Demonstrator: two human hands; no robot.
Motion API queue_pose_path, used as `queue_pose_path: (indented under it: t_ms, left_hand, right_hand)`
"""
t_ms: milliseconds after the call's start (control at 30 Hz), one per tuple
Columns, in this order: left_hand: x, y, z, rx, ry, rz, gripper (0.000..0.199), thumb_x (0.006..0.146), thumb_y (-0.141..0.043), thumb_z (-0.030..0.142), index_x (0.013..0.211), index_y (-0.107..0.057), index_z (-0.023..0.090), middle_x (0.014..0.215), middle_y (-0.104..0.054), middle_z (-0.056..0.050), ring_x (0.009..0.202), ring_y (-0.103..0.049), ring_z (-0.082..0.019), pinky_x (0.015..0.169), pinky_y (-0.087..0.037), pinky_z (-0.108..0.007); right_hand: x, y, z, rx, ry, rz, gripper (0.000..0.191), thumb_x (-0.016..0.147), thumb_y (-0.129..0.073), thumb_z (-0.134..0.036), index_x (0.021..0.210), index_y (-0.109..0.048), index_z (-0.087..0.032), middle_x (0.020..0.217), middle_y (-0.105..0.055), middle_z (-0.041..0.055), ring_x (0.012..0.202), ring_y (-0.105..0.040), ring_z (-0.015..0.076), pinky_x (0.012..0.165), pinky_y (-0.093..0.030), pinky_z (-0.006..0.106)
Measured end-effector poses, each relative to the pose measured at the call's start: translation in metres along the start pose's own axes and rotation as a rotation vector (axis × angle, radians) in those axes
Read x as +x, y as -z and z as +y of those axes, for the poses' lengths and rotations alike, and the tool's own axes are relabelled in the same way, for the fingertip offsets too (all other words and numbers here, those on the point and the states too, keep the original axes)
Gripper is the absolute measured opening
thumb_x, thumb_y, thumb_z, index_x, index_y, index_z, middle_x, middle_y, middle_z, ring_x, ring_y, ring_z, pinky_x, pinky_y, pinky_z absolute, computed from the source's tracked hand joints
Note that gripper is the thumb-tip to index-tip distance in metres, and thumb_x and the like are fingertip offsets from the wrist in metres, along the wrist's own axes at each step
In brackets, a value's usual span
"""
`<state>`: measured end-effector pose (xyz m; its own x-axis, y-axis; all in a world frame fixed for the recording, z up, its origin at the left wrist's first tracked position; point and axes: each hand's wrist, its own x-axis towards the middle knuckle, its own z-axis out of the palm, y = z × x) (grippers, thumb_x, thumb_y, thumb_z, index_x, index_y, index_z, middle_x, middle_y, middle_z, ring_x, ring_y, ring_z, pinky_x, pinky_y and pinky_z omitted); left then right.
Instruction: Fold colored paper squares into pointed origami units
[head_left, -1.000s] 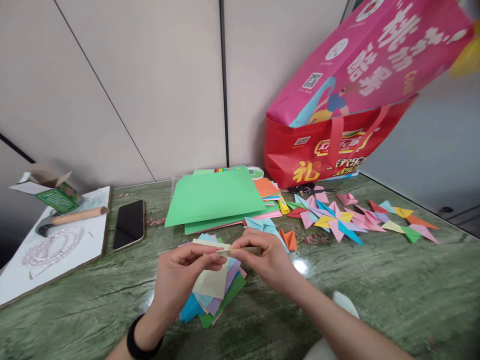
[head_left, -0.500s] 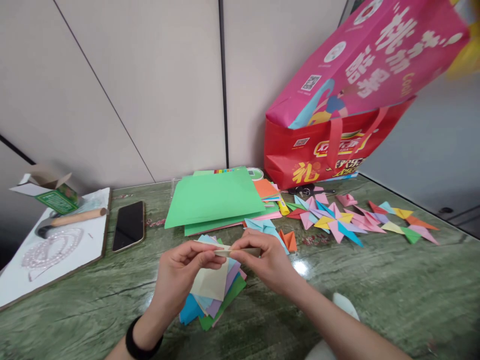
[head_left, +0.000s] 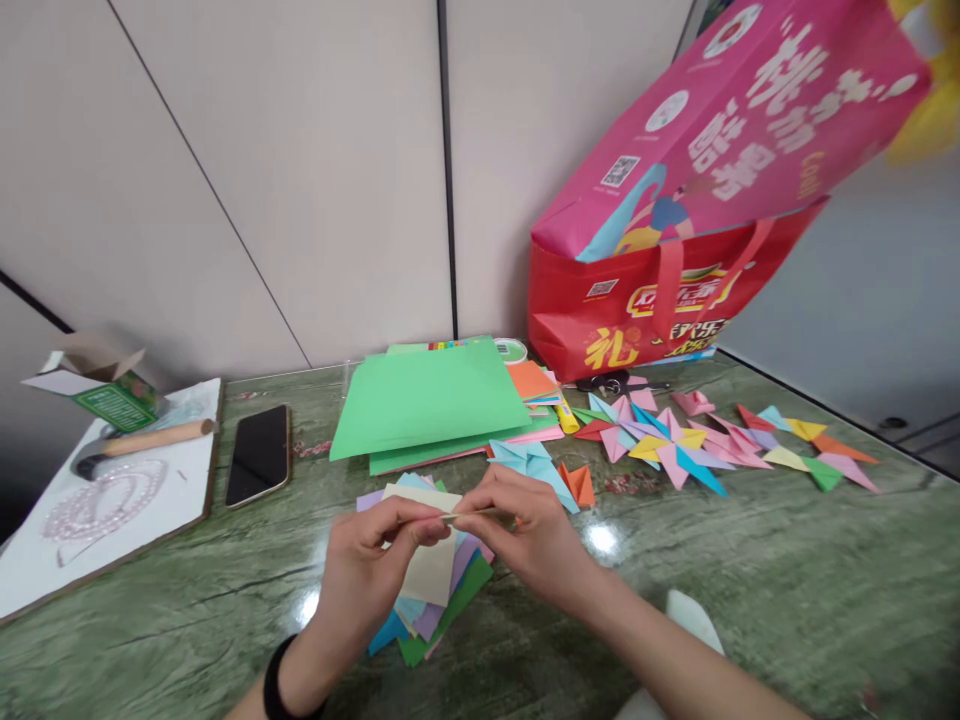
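Note:
A small folded cream paper, seen nearly edge-on, is pinched between my two hands. My left hand grips its left end with thumb and fingers, and my right hand pinches the right part, hiding much of it. Below them lies a fanned stack of coloured paper squares, a cream sheet on top. Just behind my right hand are a folded light blue paper and a folded orange one.
Green sheets lie at the back, beside a red bag under a pink bag. Folded paper stars spread to the right. A phone, a hammer on a white board and an open box are left.
Both hands have moved slightly down, and the folded paper between them has turned flatter, showing less of its face. More of the stack shows behind my left hand.

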<state>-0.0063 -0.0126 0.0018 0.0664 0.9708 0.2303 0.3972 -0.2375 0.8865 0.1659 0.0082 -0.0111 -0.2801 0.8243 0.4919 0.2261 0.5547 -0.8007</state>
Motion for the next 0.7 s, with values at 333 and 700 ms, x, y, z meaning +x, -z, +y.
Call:
queue_pose_path:
  t_ms: [333,700]
  left_hand:
    - [0.0037,-0.0006,-0.0004,-0.063,-0.116,0.007,0.017,0.068,-0.07,0.017,0.084,-0.071,0.023,0.089,-0.074,-0.001,0.076,-0.069,-0.017,0.066,-0.056,-0.022]
    - [0.0048,-0.0025,0.0076,-0.197,0.221,-0.106,0.013,0.065,-0.071,0.023,0.074,-0.069,0.015,0.067,-0.073,-0.004,0.064,-0.07,-0.021,0.057,-0.056,-0.025]
  right_hand:
    - [-0.0031,0.001,-0.0015,0.036,0.086,0.162,0.025,0.071,-0.069,-0.015,0.096,-0.063,-0.014,0.064,-0.066,0.001,0.062,-0.062,0.0137,0.067,-0.048,0.025]
    - [0.0044,-0.0001,-0.007,0.309,-0.425,-0.018,0.006,0.068,-0.069,-0.02,0.068,-0.066,-0.015,0.062,-0.064,0.0004,0.054,-0.057,0.0113,0.048,-0.043,0.02]
